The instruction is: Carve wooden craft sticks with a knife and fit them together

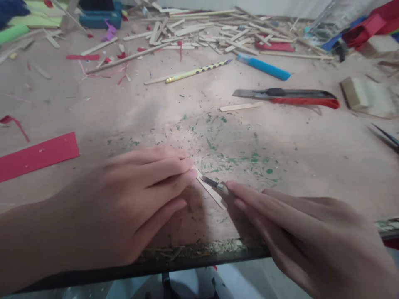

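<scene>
Near the front edge of the wooden table, a thin pale wooden stick (212,192) lies at a slant. The fingertips of my left hand (140,199) press its upper end against the tabletop. My right hand (296,228) is closed around a small craft knife (215,183), gripping it close to its metal collar. The knife's blade points left and rests at the stick, just beside my left fingertips. Most of the knife's handle is hidden by my right fingers.
Beyond my hands lie a red utility knife (305,99), a flat stick (241,106), a blue pen-like tool (264,67) and a dotted pencil (199,71). Wooden sticks (193,31) pile up at the back. A red strip (40,155) is at left, wooden blocks (368,97) at right.
</scene>
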Demonstrator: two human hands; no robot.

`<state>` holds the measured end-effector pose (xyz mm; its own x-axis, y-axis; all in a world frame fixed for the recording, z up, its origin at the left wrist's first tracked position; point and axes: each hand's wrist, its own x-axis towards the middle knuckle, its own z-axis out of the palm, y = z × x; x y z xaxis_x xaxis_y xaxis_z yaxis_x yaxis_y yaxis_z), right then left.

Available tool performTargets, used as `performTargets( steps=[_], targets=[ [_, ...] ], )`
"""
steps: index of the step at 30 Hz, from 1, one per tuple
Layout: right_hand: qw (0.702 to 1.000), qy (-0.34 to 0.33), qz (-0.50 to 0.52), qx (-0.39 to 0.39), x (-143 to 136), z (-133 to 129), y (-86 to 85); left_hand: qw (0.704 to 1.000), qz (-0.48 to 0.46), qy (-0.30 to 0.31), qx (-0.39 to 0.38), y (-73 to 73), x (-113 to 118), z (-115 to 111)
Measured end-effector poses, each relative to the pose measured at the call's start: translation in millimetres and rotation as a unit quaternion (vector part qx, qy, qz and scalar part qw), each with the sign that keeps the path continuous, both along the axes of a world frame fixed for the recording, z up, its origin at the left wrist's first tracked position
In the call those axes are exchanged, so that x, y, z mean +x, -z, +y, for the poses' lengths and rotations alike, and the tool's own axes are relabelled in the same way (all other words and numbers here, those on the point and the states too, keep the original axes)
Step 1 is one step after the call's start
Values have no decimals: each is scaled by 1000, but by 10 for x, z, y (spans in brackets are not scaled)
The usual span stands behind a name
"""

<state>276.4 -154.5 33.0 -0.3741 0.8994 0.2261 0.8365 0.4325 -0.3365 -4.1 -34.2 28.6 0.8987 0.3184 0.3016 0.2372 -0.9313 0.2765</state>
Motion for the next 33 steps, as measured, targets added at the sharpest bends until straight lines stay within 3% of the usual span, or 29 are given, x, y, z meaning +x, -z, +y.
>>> performTargets(
  steps=[5,18,33],
  targets=[
    [999,30,12,17,-90,70,2,1000,-16,-7,9,16,6,11],
    [1000,-23,3,9,47,62,-37,1000,-11,-5,18,-4,89,5],
    [1000,-22,15,-4,9,54,-33,1000,-12,-15,10,-9,55,1]
  ],
)
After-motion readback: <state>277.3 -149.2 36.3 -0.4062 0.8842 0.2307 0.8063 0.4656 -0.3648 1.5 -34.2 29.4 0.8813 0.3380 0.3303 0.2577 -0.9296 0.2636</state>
